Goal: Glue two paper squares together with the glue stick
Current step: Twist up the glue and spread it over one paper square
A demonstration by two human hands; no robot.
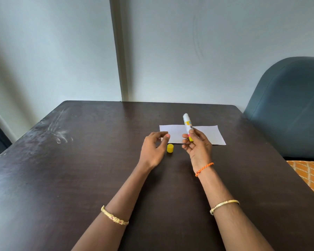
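While the right hand (pixel 198 142) grips the glue stick (pixel 188 126) by its lower end between thumb and fingers, the tube points up and away from the person, tilted a little to the left, its white uncapped tip raised above the paper (pixel 205 135). The label is partly legible (a yellow band and a dark letter show, the rest is covered by the thumb). The paper lies flat on the dark table (pixel 80 160), a white strip wider than it is deep; whether it is 1 sheet or 2 squares laid side by side I cannot tell, since the hand and the tube cross its middle. The left hand (pixel 153 150) holds nothing: its fingers are loosely curled and spread, hovering just over the near left corner of the paper, the thumb nail painted pink. The yellow cap (pixel 170 148) stands upright on the table between the 2 hands, just beside the left hand's fingers and near the paper's front edge, touching neither hand. An orange braided thread (pixel 204 169) circles the right wrist, and each forearm carries 1 gold bangle (pixel 114 215). A blue-grey chair (pixel 288 109) stands at the table's right side
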